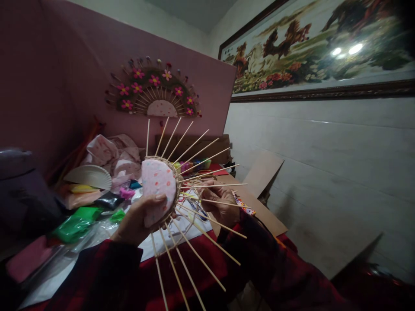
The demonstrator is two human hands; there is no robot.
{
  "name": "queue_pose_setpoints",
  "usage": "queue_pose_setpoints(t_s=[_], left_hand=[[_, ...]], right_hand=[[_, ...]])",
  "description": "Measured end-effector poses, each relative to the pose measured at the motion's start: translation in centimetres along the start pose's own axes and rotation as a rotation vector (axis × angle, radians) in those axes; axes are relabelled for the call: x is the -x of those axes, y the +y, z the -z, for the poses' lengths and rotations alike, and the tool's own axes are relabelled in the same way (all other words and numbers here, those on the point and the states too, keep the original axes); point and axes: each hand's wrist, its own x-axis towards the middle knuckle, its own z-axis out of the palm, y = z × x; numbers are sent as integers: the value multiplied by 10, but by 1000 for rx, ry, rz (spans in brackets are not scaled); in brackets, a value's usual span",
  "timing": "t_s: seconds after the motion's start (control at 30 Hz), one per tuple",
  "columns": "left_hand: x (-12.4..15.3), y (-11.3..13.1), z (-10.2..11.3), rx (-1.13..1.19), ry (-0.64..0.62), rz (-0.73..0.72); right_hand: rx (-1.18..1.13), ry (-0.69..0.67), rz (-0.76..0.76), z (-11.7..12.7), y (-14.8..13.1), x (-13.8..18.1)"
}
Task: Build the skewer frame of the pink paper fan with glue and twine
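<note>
My left hand grips a half-round fan base covered in pale pink spotted fabric, thumb pressed on its front. Thin wooden sticks spread out from its curved edge. Along that edge runs a band of woven twine. Behind several sticks on the right, my right hand is closed in a pinch on a loose strand of twine that loops near the woven edge. The ends of its fingers are partly hidden by the sticks.
A finished-looking fan with pink flowers hangs on the pink board. To the left lie a white pleated plate, a green plastic bag and crumpled spotted fabric. Cardboard lies at the right, by the tiled wall.
</note>
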Motion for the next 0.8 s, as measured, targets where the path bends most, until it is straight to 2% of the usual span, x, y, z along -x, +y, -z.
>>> queue_pose_setpoints(t_s=[0.23,0.5,0.8], left_hand=[[-3,0,1,-37,-13,-23],[-1,1,0,-37,43,-18],[-3,0,1,-44,57,-37]], right_hand=[[-13,38,-53,-3,-4,2],[-16,-32,-60,0,-5,5],[-40,-5,-94,1,-6,6]])
